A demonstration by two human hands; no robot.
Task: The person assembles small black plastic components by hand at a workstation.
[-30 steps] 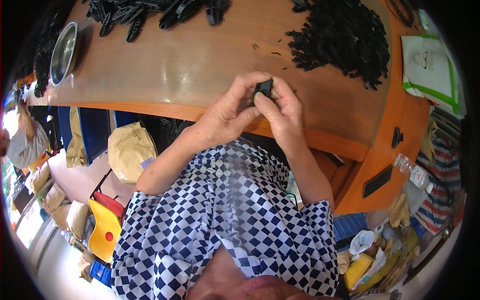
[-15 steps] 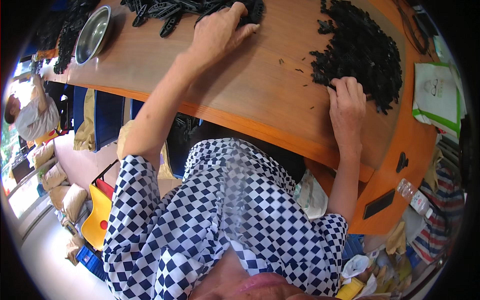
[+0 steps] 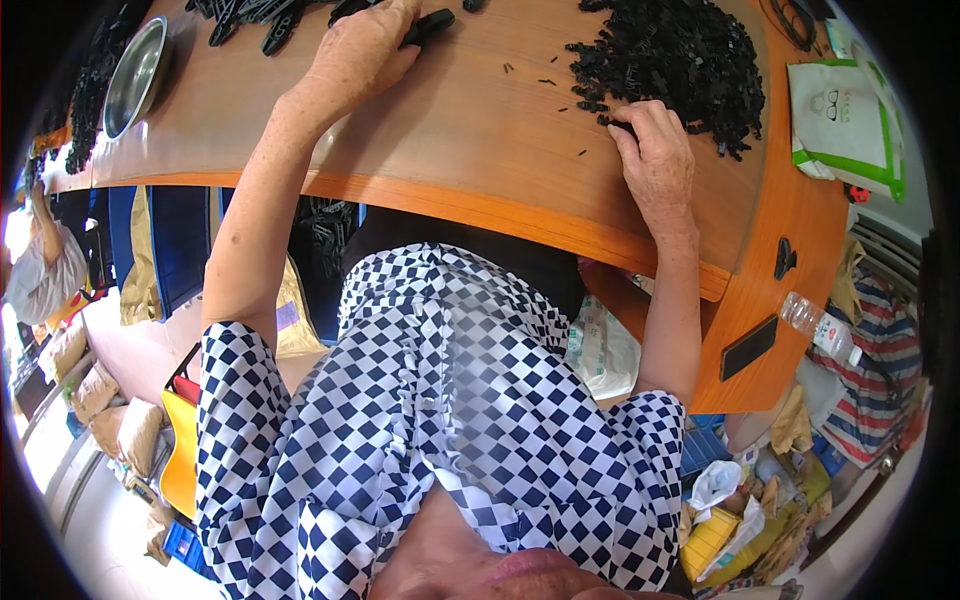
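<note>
My left hand (image 3: 362,58) is closed round an oblong black plastic part (image 3: 432,27), whose rounded end sticks out past the thumb. Beside it, at the far edge of the view, lie several more oblong black parts with cut-out slots (image 3: 281,32). My right hand (image 3: 657,160) rests at the near edge of a heap of small black plastic pieces (image 3: 685,70). Its thumb and fingertips pinch together on a small black piece (image 3: 622,125), mostly covered by the fingers.
A steel bowl (image 3: 137,78) stands on the wooden table (image 3: 440,150) at the left, near another black heap. Tiny black bits lie mid-table. At the right are a white-and-green bag (image 3: 845,125), a phone (image 3: 749,349) and a plastic bottle (image 3: 820,328). A person (image 3: 50,265) sits far left.
My left hand has come away from the oblong parts with one in its grip. My right hand's fingers now pinch a small piece at the heap's edge. The whole view has shifted.
</note>
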